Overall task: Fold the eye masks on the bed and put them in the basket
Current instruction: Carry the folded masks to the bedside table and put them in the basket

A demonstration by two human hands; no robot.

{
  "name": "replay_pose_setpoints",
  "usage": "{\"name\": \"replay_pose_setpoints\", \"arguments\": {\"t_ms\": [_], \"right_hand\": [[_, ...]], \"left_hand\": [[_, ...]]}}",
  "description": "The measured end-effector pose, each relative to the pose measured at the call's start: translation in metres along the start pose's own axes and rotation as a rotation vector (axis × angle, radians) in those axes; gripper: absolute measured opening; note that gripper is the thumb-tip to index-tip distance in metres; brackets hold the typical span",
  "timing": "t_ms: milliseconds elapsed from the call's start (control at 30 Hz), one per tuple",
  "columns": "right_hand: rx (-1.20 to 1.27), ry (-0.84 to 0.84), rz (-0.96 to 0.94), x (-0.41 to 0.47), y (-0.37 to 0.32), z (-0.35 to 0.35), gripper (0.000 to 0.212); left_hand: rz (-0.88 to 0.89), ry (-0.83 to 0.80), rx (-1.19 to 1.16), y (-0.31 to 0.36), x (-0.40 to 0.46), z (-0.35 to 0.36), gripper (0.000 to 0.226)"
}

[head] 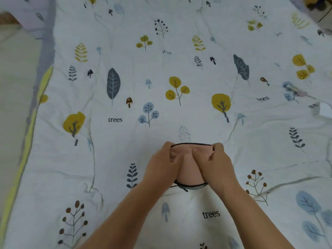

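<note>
A pink eye mask [189, 172] with a dark trim lies on the bed, near its front middle. A dark strap shows at its near edge. My left hand [162, 165] grips the mask's left side, with the thumb pressed on the pink fabric. On the mask's right side, my right hand [214, 163] pinches the far edge. Both hands cover most of the mask. No basket is in view.
The bedspread [125, 133] is white with printed trees, leaves and mushrooms. Its grey and yellow border [32, 112] runs down the left, with floor beyond. At the right edge lie a small light object [294, 89] and a white item [323, 109].
</note>
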State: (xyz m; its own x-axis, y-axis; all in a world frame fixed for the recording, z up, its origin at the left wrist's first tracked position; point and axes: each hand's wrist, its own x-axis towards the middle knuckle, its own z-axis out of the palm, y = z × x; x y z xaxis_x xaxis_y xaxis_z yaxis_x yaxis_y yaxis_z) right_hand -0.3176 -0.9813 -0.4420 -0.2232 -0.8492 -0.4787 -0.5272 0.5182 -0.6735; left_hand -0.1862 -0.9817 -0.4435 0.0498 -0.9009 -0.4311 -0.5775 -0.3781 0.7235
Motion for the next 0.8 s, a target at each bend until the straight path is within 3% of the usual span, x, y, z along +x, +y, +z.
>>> {"name": "replay_pose_setpoints", "arguments": {"t_ms": [400, 567, 800], "right_hand": [[-0.129, -0.078, -0.177, -0.121, -0.083, -0.03, 0.028], [-0.168, -0.131, -0.247, -0.175, -0.115, -0.039, 0.027], [-0.224, -0.183, -0.369, -0.238, -0.152, -0.04, 0.026]], "left_hand": [[-0.056, 0.158, 0.009, 0.037, -0.115, -0.086, 0.022], [-0.084, 0.222, -0.055, 0.051, -0.177, -0.12, 0.041], [-0.105, 0.343, -0.102, 0.055, -0.242, -0.165, 0.023]]}}
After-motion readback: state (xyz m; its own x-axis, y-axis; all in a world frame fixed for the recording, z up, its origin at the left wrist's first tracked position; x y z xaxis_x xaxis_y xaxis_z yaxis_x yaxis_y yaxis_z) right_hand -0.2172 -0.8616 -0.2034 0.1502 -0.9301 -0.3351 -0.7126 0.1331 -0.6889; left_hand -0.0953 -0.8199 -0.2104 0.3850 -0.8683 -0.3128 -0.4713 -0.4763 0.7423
